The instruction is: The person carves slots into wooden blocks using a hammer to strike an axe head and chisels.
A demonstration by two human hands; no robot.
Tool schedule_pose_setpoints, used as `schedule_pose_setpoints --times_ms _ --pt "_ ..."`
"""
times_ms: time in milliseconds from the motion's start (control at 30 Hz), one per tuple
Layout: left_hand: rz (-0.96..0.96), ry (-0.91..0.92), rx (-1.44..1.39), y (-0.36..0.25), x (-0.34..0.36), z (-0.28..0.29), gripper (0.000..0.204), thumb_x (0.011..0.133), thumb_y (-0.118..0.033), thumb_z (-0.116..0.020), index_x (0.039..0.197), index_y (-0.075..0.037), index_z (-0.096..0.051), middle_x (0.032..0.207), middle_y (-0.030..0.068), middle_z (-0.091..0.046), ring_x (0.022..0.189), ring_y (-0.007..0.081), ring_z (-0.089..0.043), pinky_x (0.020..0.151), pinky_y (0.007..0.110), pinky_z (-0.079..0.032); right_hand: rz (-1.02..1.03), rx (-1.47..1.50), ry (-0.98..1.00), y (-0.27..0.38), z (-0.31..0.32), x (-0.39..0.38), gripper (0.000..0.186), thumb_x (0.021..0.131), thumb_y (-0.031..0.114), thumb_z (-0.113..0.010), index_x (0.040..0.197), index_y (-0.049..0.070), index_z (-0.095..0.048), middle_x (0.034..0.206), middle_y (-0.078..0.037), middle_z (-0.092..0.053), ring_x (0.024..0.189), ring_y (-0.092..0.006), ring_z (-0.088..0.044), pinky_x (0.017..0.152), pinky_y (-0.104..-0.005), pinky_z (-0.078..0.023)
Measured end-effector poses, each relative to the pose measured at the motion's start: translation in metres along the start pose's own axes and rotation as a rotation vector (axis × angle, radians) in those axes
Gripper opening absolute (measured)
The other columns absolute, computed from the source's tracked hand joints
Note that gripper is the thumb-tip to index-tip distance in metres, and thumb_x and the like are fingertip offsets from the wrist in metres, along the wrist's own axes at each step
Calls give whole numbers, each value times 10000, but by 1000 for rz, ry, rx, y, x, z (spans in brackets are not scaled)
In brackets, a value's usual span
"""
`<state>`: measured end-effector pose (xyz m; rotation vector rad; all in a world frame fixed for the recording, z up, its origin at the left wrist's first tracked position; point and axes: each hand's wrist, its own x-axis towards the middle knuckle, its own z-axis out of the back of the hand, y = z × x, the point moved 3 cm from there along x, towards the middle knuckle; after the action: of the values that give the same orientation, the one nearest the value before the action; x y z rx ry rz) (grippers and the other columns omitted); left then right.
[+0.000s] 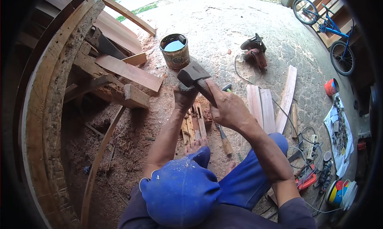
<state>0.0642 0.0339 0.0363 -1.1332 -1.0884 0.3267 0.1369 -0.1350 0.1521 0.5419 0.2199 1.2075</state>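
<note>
My right hand [229, 107] is closed around the handle of an axe [193, 72], whose dark metal head points up and left in front of me. Just under the blade is my left hand [186, 98], its fingers curled on a small grey stone-like piece [184, 87] that touches or nearly touches the blade; the axe head hides part of this. Below my hands lie slotted wooden pieces [194, 123], with my bare foot against them. A wooden-handled chisel [224, 141] rests on the ground to their right. Beyond the axe stands a stained can [175, 57] holding liquid.
On the left are a heavy workbench [50, 109], a handsaw [104, 44] and planks [129, 71]. A corded power saw [255, 53] sits ahead right, near pale boards [261, 105]. Cables and tools lie at right, by a white sack [339, 137]. A blue bicycle [333, 29] stands farther back.
</note>
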Motion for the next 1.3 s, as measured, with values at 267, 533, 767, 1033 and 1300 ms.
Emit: schedule_pose_setpoints --times_ms 267,533,767,1033,1300 --pt "42 64 209 8 4 19 113 824 -111 -794 818 -32 -714 774 54 -734 694 135 -679 674 318 -547 451 289 -841 83 126 16 524 919 -36 -675 1390 27 -455 906 -64 -662 717 -111 -636 690 -274 -547" --pt "101 49 -170 20 0 -9 247 873 -63 -779 1093 -26 -672 1001 25 -713 908 132 -671 796 309 -558 -59 -38 109 1 1 -4 691 868 70 -591 1504 43 -325 884 -321 -680 820 -472 -704 772 -537 -562" --pt "21 102 308 22 -6 32 128 848 -80 -784 841 -32 -666 807 21 -699 697 113 -617 639 332 -504 268 335 -784 82 144 6 567 899 24 -676 1415 3 -440 825 -154 -677 641 -237 -669 619 -338 -545" --pt "132 -13 -16 12 -43 -9 162 863 -90 -772 992 -31 -693 905 56 -710 789 161 -672 704 323 -535 -124 -106 229 -23 -19 -18 747 851 166 -661 1505 60 -316 978 -325 -690 882 -486 -698 797 -543 -568" --pt "207 -55 155 8 -35 4 233 806 -157 -844 801 -51 -635 724 27 -654 639 157 -631 615 299 -517 -72 323 -178 -9 3 -30 690 874 111 -617 1505 26 -349 957 -339 -680 872 -496 -689 794 -533 -547"
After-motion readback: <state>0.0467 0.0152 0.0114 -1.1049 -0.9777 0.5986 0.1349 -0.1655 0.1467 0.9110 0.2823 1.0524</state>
